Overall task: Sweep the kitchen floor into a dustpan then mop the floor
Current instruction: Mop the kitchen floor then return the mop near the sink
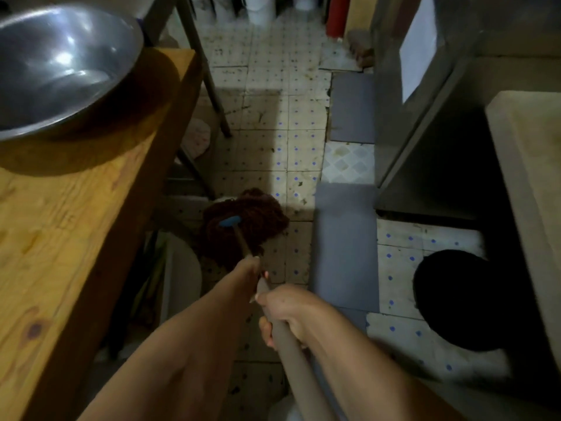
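Head view of a narrow kitchen aisle. The tiled floor (273, 141) is running up the middle of the frame, its pale tiles printed with small blue dots and carrying dark specks and grime; light is falling across the middle stretch while the near part is lying in shadow. Grey mats (343, 244) are covering the floor along the right side of the aisle, and a patch of diamond-patterned tile (349, 161) is showing between them. A wooden counter (60, 238) is filling the left, bearing a metal bowl (60, 68) that is overhanging the counter's edge. A stainless-steel cabinet (409, 117) is standing on the right, with a white sheet of paper (419, 47) on its side; any writing on the sheet is too blurred to read. A dark round object (449, 299) is sitting on the floor at lower right. White buckets (261, 7) and a red cylinder (337, 13) are standing at the far end.

The mop head (246, 223), dark reddish-brown with a blue clamp, is resting on the floor just beside the counter's base. The mop handle (291, 354) is slanting back toward the person. The left hand (250, 270) is gripping the handle lower down, fingers wrapped around it; the right hand (288, 311) is clasping it higher up, fingers curled round the shaft.
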Demonstrator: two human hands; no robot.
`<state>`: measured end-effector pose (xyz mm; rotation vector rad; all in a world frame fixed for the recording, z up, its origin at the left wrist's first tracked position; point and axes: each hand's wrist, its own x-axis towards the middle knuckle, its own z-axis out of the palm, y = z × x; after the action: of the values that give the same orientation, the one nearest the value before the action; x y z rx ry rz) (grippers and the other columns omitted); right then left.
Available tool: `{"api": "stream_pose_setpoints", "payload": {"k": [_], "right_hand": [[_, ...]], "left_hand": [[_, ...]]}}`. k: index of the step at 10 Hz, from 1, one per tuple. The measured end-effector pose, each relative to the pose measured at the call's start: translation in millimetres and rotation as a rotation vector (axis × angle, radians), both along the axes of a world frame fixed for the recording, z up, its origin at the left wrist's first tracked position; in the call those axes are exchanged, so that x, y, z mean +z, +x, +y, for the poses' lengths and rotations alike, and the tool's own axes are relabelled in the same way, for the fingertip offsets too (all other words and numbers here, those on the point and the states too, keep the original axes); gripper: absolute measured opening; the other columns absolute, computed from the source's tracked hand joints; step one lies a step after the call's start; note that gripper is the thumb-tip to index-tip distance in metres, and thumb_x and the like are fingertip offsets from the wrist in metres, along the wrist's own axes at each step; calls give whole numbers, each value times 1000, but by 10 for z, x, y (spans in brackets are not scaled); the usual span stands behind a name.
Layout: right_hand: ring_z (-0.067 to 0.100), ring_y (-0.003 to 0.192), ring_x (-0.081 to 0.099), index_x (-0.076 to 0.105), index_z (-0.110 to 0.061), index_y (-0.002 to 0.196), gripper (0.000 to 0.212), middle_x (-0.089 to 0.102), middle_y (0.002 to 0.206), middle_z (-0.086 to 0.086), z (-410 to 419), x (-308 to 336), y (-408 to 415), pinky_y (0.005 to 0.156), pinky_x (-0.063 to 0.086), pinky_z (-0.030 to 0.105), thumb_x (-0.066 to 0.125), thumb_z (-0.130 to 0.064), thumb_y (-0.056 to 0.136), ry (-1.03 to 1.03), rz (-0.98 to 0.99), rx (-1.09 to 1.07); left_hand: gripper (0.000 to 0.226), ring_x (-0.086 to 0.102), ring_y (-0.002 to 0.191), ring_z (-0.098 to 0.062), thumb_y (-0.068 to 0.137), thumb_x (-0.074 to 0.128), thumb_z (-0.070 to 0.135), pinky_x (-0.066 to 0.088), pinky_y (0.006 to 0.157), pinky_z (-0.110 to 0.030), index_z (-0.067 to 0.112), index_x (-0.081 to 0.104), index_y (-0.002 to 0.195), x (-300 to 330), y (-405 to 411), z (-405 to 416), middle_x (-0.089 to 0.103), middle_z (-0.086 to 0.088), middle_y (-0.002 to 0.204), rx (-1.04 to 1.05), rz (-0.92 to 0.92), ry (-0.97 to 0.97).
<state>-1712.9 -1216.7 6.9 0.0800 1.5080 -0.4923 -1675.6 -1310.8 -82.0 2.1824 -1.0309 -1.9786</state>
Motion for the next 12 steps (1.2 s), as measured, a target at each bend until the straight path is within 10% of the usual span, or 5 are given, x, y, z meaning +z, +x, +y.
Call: {"api": "stream_pose_setpoints", "payload": {"k": [4, 5, 7, 9, 12], "right_hand": [[10, 55, 39, 47, -18, 100, 16, 40, 71, 1, -550, -303, -216, 48, 36, 21, 39, -32, 101, -75, -61, 226], [7, 52, 40, 49, -19, 95, 17, 42, 69, -1, -506, -299, -297, 44, 35, 18, 42, -33, 100, -49, -83, 154], [7, 57, 41, 47, -16, 80, 23, 45, 77, 1, -207, -126, -611, 35, 37, 14, 47, -30, 98, 26, -101, -120], [9, 39, 42, 53, -14, 82, 23, 46, 63, 4, 176, 215, -1039, 34, 36, 10, 53, -33, 95, 116, 58, -192], [11, 19, 34, 49, -10, 80, 24, 43, 52, 6, -30, 168, -1073, 35, 35, 9, 49, -27, 97, 82, 119, -206]], "left_hand": [[27, 39, 59, -18, 102, 36, 11, 33, 24, -16, 6, 46, 77, -120, -104, -483, 41, -10, 71, 7, -95, -60], [34, 36, 59, -17, 103, 33, 11, 39, 42, -25, 8, 40, 69, -44, -202, -440, 39, -9, 70, -54, -136, -63], [34, 34, 58, -15, 106, 23, 25, 32, 25, -16, 2, 49, 102, 68, -668, -193, 36, -6, 69, -54, -109, -39], [45, 30, 55, -17, 103, 21, 1, 29, 48, -23, 6, 35, 60, 258, -1237, 166, 37, -6, 61, -202, 39, 86], [36, 43, 29, -11, 99, 32, 6, 30, 26, -10, 8, 34, 63, 182, -1296, -77, 42, -6, 47, -160, 178, 138]]}}
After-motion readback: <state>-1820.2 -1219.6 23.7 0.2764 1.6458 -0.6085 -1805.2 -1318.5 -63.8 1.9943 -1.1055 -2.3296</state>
